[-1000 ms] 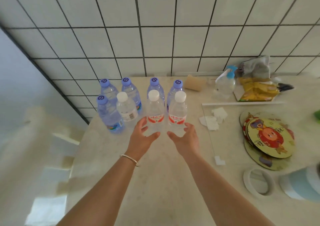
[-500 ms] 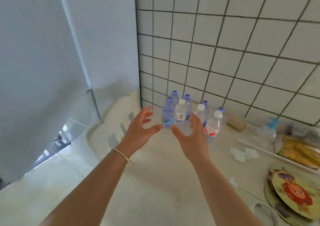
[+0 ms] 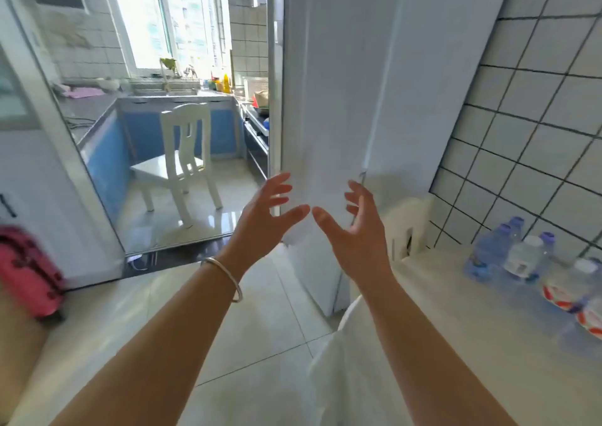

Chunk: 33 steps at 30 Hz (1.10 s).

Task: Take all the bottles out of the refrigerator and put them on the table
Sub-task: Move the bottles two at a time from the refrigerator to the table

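Hands: left hand point(image 3: 264, 226) and right hand point(image 3: 355, 240) raised, fingers spread, holding nothing | bottles point(image 3: 527, 269) clustered at table's point(image 3: 456, 321) far edge by tiled wall | refrigerator point(image 3: 332, 99) shut, just beyond the hands

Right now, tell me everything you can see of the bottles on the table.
The bottles stand upright, clustered at the table's far right edge, beside the tiled wall. They are clear plastic: some blue-tinted with purple caps, others white-capped with red-and-white labels. The view is blurred and cropped, so no exact count. Neither hand touches them.
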Available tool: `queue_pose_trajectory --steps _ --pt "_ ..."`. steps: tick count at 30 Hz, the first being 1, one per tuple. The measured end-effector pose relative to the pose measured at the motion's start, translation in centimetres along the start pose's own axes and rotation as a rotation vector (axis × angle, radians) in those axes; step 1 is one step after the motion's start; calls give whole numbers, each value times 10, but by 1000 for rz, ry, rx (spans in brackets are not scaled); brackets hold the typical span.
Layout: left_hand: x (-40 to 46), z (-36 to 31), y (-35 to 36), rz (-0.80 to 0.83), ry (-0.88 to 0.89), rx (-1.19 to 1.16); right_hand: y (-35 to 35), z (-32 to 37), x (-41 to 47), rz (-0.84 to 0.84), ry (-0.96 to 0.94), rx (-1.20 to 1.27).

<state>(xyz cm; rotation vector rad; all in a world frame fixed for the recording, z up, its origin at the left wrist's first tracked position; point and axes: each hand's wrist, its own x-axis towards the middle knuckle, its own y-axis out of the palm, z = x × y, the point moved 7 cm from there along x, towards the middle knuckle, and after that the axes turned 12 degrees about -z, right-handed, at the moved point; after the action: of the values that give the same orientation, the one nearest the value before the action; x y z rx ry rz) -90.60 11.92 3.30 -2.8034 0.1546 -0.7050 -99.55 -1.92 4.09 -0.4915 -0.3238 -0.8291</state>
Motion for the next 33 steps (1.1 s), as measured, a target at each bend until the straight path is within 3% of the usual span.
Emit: queue_pose_trajectory --steps 7,16,24,33 --pt "42 87 -141 -138 -163 -8 161 44 -23 196 -4 83" --pt "153 183 -267 -128 -158 80 345 71 5 190 80 145" --pt "250 258 -280 -88 -169 100 451 55 70 174 77 68" --pt "401 331 -216 -75 -245 -7 559 9 216 198 81 21"
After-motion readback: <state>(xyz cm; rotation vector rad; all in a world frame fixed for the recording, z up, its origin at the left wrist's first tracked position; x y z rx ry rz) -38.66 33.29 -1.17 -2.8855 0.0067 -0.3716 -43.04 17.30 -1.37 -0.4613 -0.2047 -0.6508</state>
